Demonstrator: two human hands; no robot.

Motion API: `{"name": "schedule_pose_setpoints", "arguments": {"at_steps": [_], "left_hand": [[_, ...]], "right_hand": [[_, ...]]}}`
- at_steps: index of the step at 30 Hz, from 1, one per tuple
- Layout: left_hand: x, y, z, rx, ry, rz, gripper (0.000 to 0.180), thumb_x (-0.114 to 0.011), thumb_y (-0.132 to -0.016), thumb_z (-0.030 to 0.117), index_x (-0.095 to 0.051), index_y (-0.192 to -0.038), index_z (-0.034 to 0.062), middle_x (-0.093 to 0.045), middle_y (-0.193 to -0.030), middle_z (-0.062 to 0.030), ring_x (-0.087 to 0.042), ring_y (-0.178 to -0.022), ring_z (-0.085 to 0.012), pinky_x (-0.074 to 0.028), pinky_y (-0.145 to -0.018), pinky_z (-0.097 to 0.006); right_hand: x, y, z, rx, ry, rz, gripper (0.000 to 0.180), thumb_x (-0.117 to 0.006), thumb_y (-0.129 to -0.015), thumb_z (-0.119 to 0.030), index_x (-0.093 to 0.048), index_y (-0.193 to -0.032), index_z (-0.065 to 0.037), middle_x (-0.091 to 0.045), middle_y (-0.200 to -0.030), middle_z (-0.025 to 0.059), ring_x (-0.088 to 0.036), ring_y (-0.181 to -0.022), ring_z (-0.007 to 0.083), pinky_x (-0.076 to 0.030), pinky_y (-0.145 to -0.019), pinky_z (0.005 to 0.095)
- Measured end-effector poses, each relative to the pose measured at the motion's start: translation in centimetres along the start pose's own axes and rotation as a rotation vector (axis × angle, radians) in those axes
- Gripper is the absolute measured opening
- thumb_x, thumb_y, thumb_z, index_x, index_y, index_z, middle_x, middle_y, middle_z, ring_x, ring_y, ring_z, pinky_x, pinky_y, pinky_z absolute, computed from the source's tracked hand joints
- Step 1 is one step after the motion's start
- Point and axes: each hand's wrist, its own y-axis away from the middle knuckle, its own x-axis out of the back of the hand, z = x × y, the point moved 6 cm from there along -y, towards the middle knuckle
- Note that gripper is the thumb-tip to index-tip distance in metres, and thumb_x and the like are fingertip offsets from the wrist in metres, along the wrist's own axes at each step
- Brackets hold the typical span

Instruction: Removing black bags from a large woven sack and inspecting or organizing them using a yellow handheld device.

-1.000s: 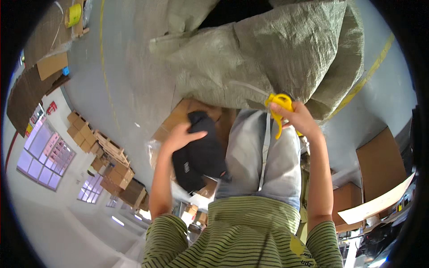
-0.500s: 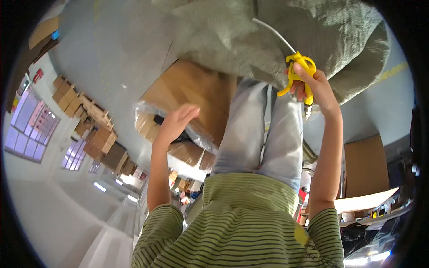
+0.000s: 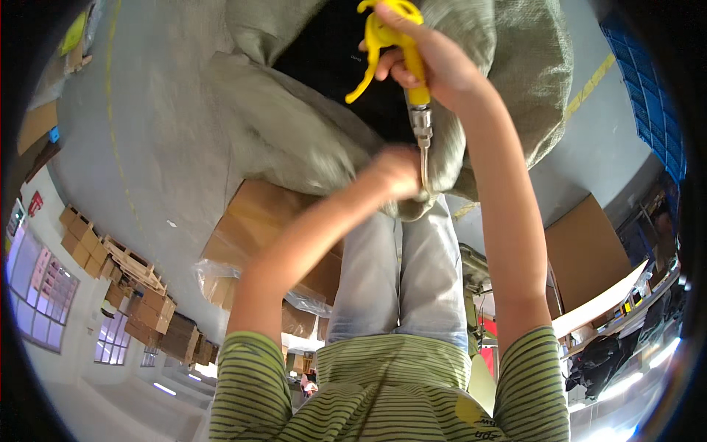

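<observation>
A large grey-green woven sack point(image 3: 294, 140) lies on the grey floor, its dark opening point(image 3: 331, 51) facing me. My right hand point(image 3: 431, 62) is shut on a yellow trigger tool point(image 3: 383, 29) with a metal fitting point(image 3: 422, 125) at its lower end, held in front of the opening. My left hand point(image 3: 394, 173) is blurred and grips the sack's lower edge just below that fitting. My own jeans and striped green shirt fill the lower middle of the view.
A flat cardboard box point(image 3: 258, 221) with clear plastic wrap point(image 3: 221, 280) lies beside my legs. Stacks of cardboard boxes point(image 3: 132, 295) stand at the left. A brown board point(image 3: 582, 250) is at the right, and blue crates point(image 3: 648, 88) at the far right.
My left hand let go of a black object, hung open, then closed on the sack's edge. My right hand carried the yellow tool up to the sack's opening.
</observation>
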Motion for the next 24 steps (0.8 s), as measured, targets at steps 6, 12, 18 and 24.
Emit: {"name": "schedule_pose_setpoints", "arguments": {"at_steps": [6,12,18,24], "left_hand": [[-13.2,4.5,7.7,-0.04,0.687,-0.148,0.039,-0.052,-0.084,0.024,-0.052,-0.118,0.0049,-0.056,-0.113,-0.0238,-0.056,-0.101,-0.0347,-0.044,-0.087,-0.04],[-14.6,4.1,8.5,0.024,1.425,-0.16,0.064,-0.052,-0.089,0.045,-0.038,-0.133,0.0005,-0.048,-0.129,-0.0129,-0.046,-0.116,-0.0221,-0.032,-0.101,-0.03],[-4.1,0.1,-3.7,0.218,1.457,0.761,0.019,-0.061,-0.085,0.017,-0.054,-0.097,0.0044,-0.058,-0.084,-0.003,-0.055,-0.079,-0.0103,-0.045,-0.067,-0.025],[3.2,-6.6,-13.2,0.598,0.831,0.747,0.102,-0.083,-0.055,0.036,-0.029,-0.134,-0.0015,-0.039,-0.133,-0.024,-0.042,-0.122,-0.0319,-0.039,-0.097,-0.04]], "right_hand": [[2.1,1.6,9.7,-0.296,0.084,0.019,0.049,-0.051,-0.089,-0.05,-0.06,-0.093,-0.002,-0.056,-0.056,0.006,-0.035,-0.034,0.0056,-0.025,-0.035,0.0185],[14.2,10.9,9.5,-0.112,0.252,0.621,0.034,-0.062,-0.085,-0.039,-0.061,-0.092,-0.006,-0.06,-0.055,0.0053,-0.035,-0.036,0.0033,-0.024,-0.035,0.0186],[17.9,12.9,7.8,-0.008,0.352,0.721,0.029,-0.058,-0.089,-0.034,-0.06,-0.096,-0.006,-0.06,-0.057,0.0053,-0.032,-0.034,0.0021,-0.022,-0.034,0.0181],[17.0,13.0,7.0,-0.002,0.304,0.697,0.035,-0.059,-0.089,-0.036,-0.061,-0.102,-0.004,-0.062,-0.061,0.0057,-0.032,-0.038,0.0018,-0.024,-0.037,0.0168]]}}
